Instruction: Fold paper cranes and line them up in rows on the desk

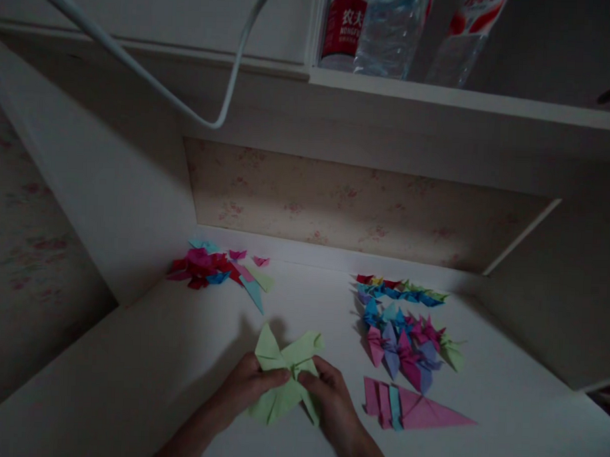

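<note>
Left hand (247,386) and right hand (335,396) are both pinched on the green paper (282,394), thumbs near its middle, well apart from the desk's (310,295) back edge. Light, thin and easily creased, it is probably best held at the thicker central folds. Most fingers are hidden beneath, finer creases are lost in dimness, and the desk's near edge is cut off.

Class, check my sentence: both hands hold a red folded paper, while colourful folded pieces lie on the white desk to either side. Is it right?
Not quite: the head view shows that the folded paper in the left hand and right hand is pale green, not red. The rest stands.
</note>
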Demonstrator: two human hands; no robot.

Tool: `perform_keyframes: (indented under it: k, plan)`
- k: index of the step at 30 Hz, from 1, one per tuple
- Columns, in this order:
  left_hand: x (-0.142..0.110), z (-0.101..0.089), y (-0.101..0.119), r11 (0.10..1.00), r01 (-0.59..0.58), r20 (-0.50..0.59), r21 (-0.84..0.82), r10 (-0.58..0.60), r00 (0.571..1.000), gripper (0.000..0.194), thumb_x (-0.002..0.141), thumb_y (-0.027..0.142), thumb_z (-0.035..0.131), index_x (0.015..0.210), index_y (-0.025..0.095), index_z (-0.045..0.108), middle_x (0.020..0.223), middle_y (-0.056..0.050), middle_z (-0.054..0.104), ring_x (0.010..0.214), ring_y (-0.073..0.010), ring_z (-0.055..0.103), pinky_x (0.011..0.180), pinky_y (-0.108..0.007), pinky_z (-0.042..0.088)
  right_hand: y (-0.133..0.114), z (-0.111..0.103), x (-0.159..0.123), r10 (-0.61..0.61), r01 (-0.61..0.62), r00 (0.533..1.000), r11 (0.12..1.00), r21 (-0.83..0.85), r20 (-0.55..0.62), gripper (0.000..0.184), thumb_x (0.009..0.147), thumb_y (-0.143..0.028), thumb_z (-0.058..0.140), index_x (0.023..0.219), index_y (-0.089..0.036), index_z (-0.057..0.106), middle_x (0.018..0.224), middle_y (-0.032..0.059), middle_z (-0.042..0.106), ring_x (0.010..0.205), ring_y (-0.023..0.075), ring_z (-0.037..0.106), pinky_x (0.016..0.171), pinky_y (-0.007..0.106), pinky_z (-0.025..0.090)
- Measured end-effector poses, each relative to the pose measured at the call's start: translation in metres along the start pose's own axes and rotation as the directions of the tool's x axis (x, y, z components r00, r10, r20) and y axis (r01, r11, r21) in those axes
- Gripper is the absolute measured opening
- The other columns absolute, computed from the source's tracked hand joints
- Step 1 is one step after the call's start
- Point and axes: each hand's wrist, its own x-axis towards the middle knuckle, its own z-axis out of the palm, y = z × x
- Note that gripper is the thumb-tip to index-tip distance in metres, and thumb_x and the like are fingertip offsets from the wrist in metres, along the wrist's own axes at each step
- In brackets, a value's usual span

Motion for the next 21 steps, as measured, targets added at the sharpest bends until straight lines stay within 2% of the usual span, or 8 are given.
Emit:
perform_keyframes:
  k: [8,15,21]
  plan:
    - [0.002,0.001,-0.005,1.000,-0.024,0.023,-0.008,0.025,0.999,0.039,0.067,0.048,0.073,0.078,0.011,0.072,0.072,-0.006,0.071,0.064,-0.0176,0.062,0.060,-0.024,0.047,-0.008,0.007,-0.004,-0.029,0.035,0.996,0.997,-0.063,0.085,0.028,0.075,-0.033,0.072,0.096,-0.015,0.070,0.085,0.0071,0.070,0.074,0.0222,0.064,0.074,0.035,0.047]
    - [0.003,0.002,-0.008,1.000,-0.011,-0.014,0.024,0.012,1.000,0.038,0.068,0.048,0.073,0.077,0.011,0.071,0.069,-0.005,0.071,0.062,-0.0178,0.062,0.057,-0.023,0.047,-0.002,0.006,-0.002,-0.011,0.019,0.997,0.994,-0.104,0.071,0.029,0.071,-0.037,0.076,0.089,-0.014,0.073,0.081,0.0076,0.071,0.073,0.0221,0.064,0.069,0.031,0.047]
    - [0.004,0.002,-0.010,0.999,-0.016,-0.015,0.048,0.016,1.000,0.039,0.070,0.050,0.070,0.078,0.012,0.072,0.070,-0.005,0.071,0.062,-0.0183,0.063,0.058,-0.024,0.047,-0.007,0.008,-0.002,0.011,0.005,0.995,0.987,-0.160,0.098,0.028,0.070,-0.039,0.076,0.084,-0.014,0.073,0.079,0.0063,0.071,0.071,0.0217,0.064,0.069,0.031,0.047]
